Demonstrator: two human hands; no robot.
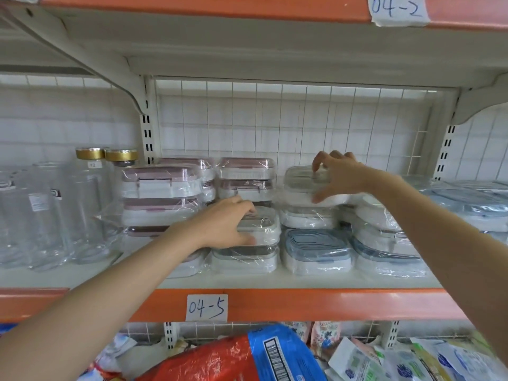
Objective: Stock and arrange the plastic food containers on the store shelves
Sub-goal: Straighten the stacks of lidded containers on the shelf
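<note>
Gripping: left hand (231, 224) clasps grey-lidded container (259, 225), right hand (339, 176) pinches top container (302, 182) | risk: slippery wrap, stack topples

A handwritten white paper tag (207, 307) on the orange shelf edge (302, 303) reads "04-5", another white paper tag (398, 8) on the upper orange edge reads "04-2", and a small white sticker (92, 165) on a clear glass jar with a gold lid (89, 188) reads "12".

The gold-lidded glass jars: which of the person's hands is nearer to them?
Left. The left hand grips a container right of the gold-lidded glass jars; the right hand is farther right.
</note>
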